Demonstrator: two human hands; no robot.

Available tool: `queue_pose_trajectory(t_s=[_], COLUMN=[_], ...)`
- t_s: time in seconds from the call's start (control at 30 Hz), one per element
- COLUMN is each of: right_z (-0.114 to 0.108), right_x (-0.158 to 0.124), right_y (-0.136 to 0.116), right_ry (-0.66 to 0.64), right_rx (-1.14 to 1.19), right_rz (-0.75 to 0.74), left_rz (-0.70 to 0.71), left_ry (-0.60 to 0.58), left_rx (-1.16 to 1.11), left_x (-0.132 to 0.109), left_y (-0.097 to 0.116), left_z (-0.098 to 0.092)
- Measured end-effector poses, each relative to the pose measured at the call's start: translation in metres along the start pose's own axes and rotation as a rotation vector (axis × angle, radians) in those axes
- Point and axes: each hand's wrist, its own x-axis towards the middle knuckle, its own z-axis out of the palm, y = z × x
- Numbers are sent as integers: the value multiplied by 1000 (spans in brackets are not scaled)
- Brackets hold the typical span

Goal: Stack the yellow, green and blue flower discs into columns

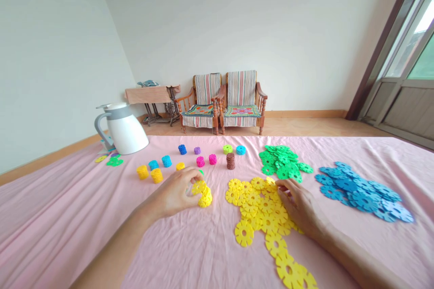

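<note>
Head view: a table draped in a pink cloth (84,216) is seen filling the foreground of a pale-walled room, where two striped wooden armchairs (222,101) are set side by side against the far wall. A white kettle (124,128) is placed at the cloth's far left corner. Three heaps of flat, flower-shaped plastic discs are spread across the cloth: a blue heap (362,189) at the right, a green heap (283,161) beyond the middle, and a yellow spread (261,216) trailing toward the near edge. A loose row of short stacked cylinders (200,159) in yellow, blue, purple, pink, green and brown is lined up across the far middle, well apart from the near edge.

The left hand (176,194) is shown curled over a small yellow stack of discs (202,193), its fingers closed around the stack, which is held down on the cloth just left of the yellow spread. The right hand (298,205) is laid on top of the yellow spread, fingertips (281,185) touching the discs at its far edge; whether a disc is pinched there cannot be told. The two hands are kept apart.
</note>
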Motion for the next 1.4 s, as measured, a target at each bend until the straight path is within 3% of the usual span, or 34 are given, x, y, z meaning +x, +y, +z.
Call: queue_pose_trajectory(t_s=[0.67, 0.77, 0.9, 0.97, 1.17, 1.27, 1.4], right_z=[-2, -1, -1, 0, 1, 1, 0], right_x=[0, 0, -1, -1, 0, 0, 0], right_y=[-4, -4, -3, -3, 1, 1, -1], right_ry=[-10, -1, 11, 17, 11, 7, 14], right_rx=[21, 10, 6, 5, 1, -3, -7], right_rz=[25, 20, 9, 5, -4, -8, -14], left_rz=[43, 49, 83, 91, 163, 125, 81], left_ry=[-80, -25, 137, 153, -132, -168, -144], left_rx=[79, 53, 0, -23, -77, -68, -55], left_x=[0, -1, -2, -4, -13, -16, -19], left_y=[2, 1, 12, 27, 70, 76, 77], left_z=[7, 6, 9, 15, 54, 71, 79])
